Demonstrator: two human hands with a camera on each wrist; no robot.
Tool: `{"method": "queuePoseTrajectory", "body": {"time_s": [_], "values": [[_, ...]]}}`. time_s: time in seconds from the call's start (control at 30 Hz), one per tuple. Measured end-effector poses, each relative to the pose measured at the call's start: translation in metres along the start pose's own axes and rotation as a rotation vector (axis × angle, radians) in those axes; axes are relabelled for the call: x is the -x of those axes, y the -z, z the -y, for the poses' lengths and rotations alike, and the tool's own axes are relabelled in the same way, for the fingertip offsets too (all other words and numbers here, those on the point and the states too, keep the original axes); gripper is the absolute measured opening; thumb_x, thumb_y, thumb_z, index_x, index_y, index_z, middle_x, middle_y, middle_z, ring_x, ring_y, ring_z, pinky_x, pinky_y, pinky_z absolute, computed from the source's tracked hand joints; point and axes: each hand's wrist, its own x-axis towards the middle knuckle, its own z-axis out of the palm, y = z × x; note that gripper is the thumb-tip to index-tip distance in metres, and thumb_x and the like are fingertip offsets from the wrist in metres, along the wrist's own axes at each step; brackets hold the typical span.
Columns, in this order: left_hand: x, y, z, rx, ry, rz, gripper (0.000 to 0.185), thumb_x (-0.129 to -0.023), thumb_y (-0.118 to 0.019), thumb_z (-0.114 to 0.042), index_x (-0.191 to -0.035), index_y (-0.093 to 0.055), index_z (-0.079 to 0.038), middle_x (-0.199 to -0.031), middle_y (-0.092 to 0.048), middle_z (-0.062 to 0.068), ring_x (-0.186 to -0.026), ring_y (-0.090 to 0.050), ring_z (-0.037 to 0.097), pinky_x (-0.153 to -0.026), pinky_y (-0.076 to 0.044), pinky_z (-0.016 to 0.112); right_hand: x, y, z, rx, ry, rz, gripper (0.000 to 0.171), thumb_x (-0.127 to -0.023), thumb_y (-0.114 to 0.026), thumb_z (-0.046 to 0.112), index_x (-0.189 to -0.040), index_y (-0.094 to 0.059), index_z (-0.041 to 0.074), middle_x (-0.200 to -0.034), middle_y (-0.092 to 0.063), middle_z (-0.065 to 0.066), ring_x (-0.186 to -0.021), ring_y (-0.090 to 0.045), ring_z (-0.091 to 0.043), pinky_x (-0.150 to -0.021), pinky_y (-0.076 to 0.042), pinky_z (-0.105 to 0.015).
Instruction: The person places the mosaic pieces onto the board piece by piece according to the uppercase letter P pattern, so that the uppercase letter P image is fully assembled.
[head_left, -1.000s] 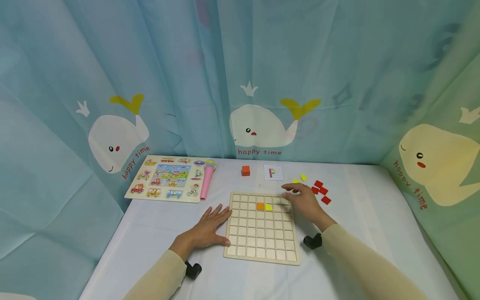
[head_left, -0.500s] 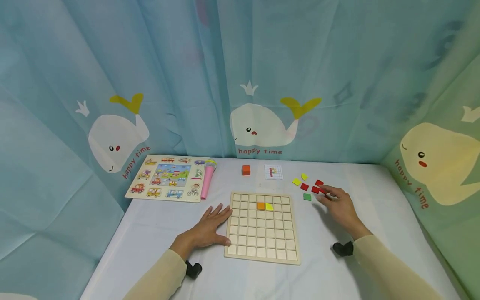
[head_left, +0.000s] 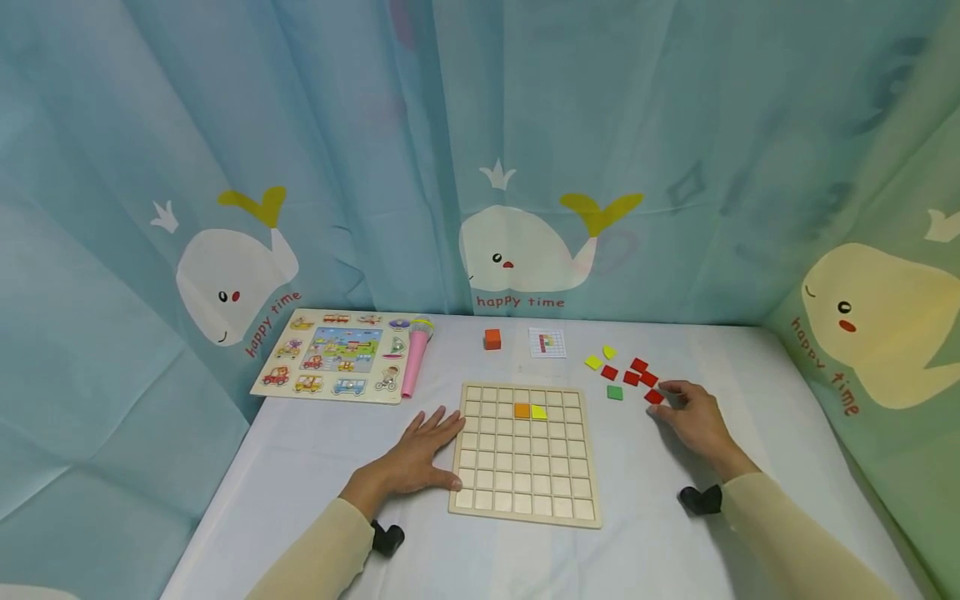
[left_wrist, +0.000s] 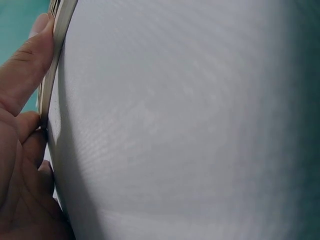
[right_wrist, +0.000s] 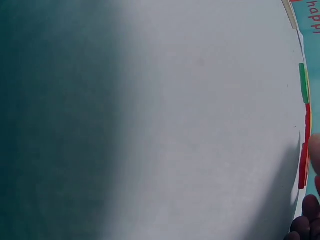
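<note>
Head view, and here's the right hand (head_left: 699, 419), well out to the right of the grid board (head_left: 522, 457)! Thumb and forefinger stand apart about the nearest red tile (head_left: 654, 397); whether they pinch it, I can't tell. That tile, square with no long axis, lies off the board's far right corner, right at those fingertips. Left hand (head_left: 416, 457), fingers spread, touches the board's left edge, much farther from the tile.
</note>
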Motion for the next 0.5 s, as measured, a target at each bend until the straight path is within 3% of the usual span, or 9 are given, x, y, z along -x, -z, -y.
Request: {"method": "queuePoseTrajectory", "body": {"time_s": [0.33,0.5], "values": [[0.0002,0.0002,-0.0009,-0.001,0.002,-0.001,0.106,-0.075,-0.073,-0.061,-0.157,-0.021,-0.019,-0.164,-0.016,-0.005,-0.154,-0.003,0.022,-0.125,0.003,0.047,-0.0031,-0.0047,-0.0018,0.076,0.010,-0.004,0.035,-0.093,-0.059,0.012,-0.126,-0.060,-0.002,-0.135,-0.045,-0.031,-0.122,-0.040,-0.048,-0.101,-0.037,-0.066],[-0.0005,-0.0002,0.0005,-0.009,-0.005,-0.004,0.106,-0.075,-0.072,-0.062,-0.157,-0.021,-0.019,-0.164,-0.016,-0.004,-0.154,-0.004,0.022,-0.125,0.003,0.049,-0.0019,-0.0048,-0.0033,0.076,0.002,0.016,0.036,-0.094,-0.058,0.012,-0.128,-0.059,0.000,-0.137,-0.045,-0.030,-0.125,-0.040,-0.049,-0.102,-0.038,-0.067]]}}
